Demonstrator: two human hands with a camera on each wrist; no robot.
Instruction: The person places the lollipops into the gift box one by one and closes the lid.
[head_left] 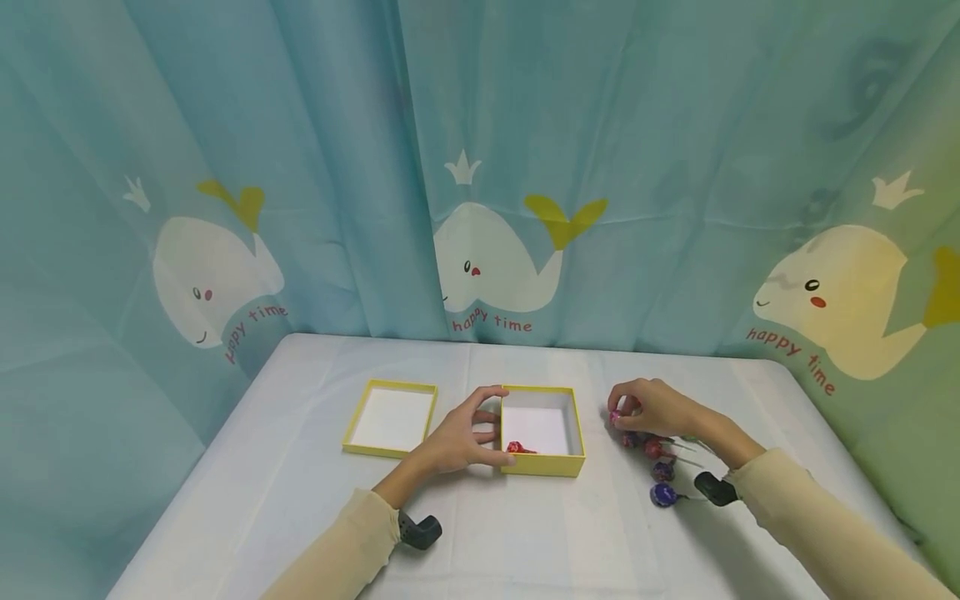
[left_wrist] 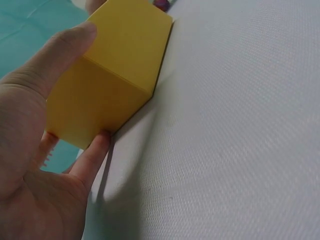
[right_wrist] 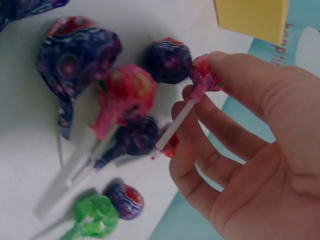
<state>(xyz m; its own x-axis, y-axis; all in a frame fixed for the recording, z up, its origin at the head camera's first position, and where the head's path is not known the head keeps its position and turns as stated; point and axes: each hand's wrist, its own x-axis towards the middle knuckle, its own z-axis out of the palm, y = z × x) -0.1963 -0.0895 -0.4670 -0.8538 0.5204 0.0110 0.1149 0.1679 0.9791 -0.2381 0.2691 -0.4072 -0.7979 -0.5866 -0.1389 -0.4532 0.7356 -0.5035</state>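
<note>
Between yellow box and right edge of table: pink lollipop being pinched

Right hand is pinching its wrapped head, thumb against fingers, just beside loose lollipops. Left hand is gripping yellow box's left end, thumb on near side. Red lollipop is lying inside, near-left corner. Step looks like pickup, box braced. Next move probably calls for keeping that pinch and lifting clear of loose lollipops.

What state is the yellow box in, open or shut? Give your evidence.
Open. In the head view the yellow box shows its white inside and a red lollipop within; its lid lies apart on the table.
</note>
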